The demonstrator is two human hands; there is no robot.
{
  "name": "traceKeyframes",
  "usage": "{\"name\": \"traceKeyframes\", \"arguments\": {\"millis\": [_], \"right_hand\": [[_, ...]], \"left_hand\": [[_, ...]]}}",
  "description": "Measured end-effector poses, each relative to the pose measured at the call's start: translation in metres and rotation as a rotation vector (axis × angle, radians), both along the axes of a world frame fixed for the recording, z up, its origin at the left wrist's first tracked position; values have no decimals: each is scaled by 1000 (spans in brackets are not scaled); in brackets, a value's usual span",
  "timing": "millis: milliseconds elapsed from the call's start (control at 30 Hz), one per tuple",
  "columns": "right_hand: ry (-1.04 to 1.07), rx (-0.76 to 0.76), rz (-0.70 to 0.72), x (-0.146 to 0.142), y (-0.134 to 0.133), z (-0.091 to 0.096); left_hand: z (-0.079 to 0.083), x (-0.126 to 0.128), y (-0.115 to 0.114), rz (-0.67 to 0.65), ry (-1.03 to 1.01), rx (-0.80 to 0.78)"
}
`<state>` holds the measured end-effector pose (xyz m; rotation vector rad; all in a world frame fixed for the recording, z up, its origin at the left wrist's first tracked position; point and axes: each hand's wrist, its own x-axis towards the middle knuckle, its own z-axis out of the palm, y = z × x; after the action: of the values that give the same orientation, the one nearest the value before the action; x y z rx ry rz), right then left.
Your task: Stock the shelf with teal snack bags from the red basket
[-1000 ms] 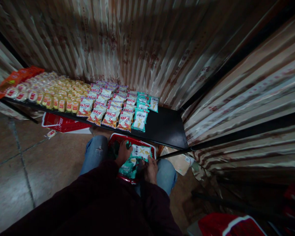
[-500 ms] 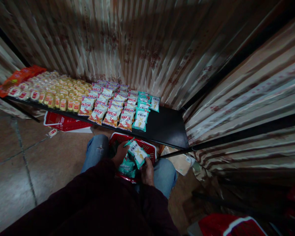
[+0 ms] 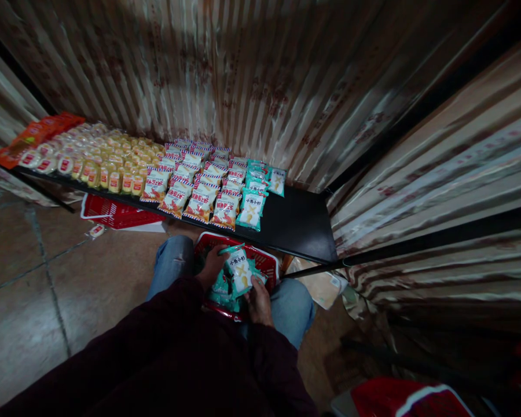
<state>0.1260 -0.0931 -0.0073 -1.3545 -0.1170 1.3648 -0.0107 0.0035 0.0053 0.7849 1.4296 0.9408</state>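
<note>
This looks like a shop or a shop-like stall; which of the two cannot be told. A black shelf (image 3: pixel 299 226) carries packaged snacks sorted by kind: orange packs (image 3: pixel 37 139) at its left end, then small wrapped cakes (image 3: pixel 113 179), striped bags (image 3: pixel 200 200) and teal bags (image 3: pixel 252 209). A red shopping basket (image 3: pixel 117 213) sits beneath its front edge. Patterned curtains (image 3: pixel 243 75) form the walls.

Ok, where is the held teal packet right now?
In the head view, the held teal packet is below and slightly left of centre, between the left hand and right hand, over the red basket.
</note>
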Motion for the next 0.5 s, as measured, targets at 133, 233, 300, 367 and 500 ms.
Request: {"name": "traceKeyframes", "arguments": {"millis": [133, 233, 300, 367, 500], "right_hand": [[31, 8, 0, -1, -1, 2], [23, 26, -33, -3, -1, 2], [-16, 42, -60, -5, -2, 1], [-67, 46, -84, -5, -3, -2], [-135, 53, -124, -3, -3, -9]], "left_hand": [[1, 3, 0, 22, 66, 4], [2, 3, -2, 43, 140, 3], [3, 2, -5, 56, 185, 7], [3, 2, -9, 61, 211, 8], [1, 7, -21, 31, 182, -27]]}}
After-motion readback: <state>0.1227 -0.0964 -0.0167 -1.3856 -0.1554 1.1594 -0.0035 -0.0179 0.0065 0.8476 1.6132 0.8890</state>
